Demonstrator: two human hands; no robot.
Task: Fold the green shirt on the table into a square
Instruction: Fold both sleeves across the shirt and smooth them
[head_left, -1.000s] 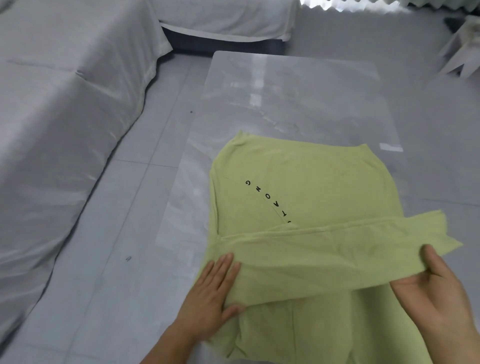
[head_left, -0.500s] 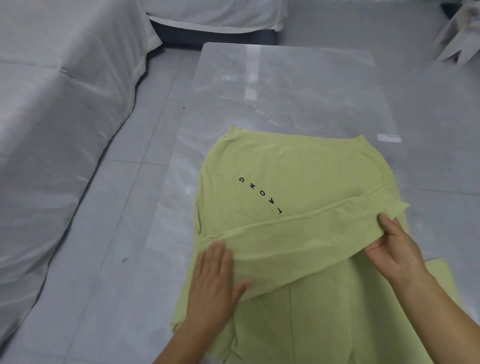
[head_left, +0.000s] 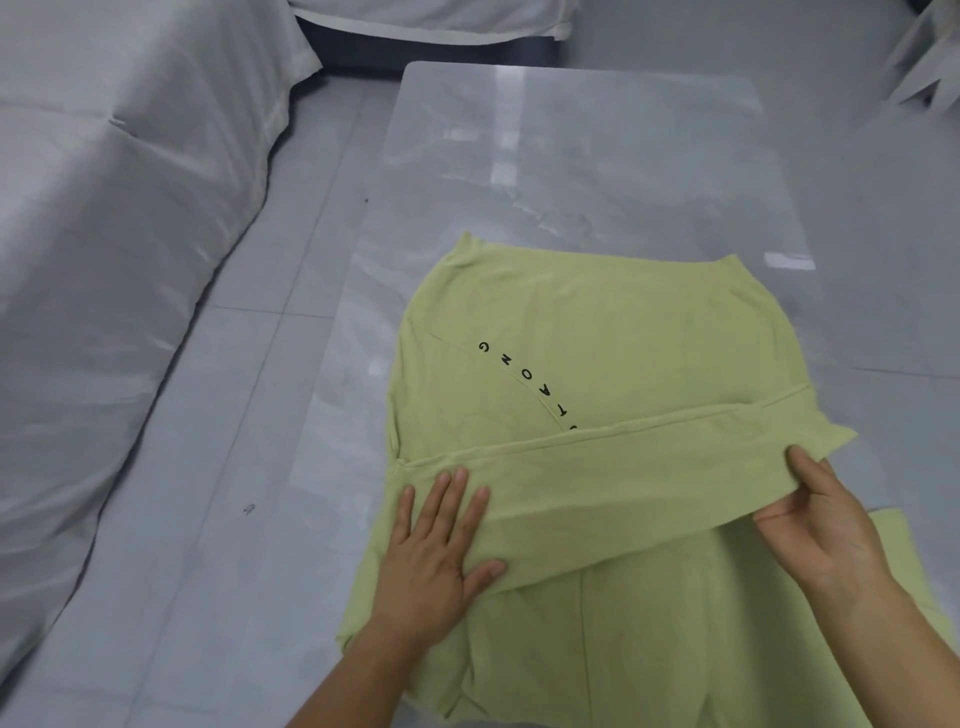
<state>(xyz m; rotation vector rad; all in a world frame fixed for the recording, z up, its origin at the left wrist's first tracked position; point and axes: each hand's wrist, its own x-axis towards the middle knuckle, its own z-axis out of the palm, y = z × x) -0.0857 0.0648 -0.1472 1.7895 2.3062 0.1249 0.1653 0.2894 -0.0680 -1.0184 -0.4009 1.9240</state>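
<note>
The green shirt (head_left: 597, 343) lies spread on the glossy grey table (head_left: 571, 156), black letters running diagonally across its front. A sleeve band (head_left: 613, 467) is folded across the shirt from left to right. My left hand (head_left: 436, 551) lies flat, fingers spread, pressing the left end of that band onto the shirt. My right hand (head_left: 815, 519) pinches the right end of the band at the shirt's right edge, thumb on top and fingers underneath. The near part of the shirt runs out of the bottom of the frame.
White-draped furniture (head_left: 119, 234) fills the left side, and another covered piece (head_left: 431, 21) stands behind the table. A white object (head_left: 924, 67) sits at the top right corner. Grey tiled floor (head_left: 234, 467) surrounds the table.
My right hand has drawn the sleeve band in from beyond the shirt's right edge and lowered it across the shirt. My left hand has stayed pressed on the left end.
</note>
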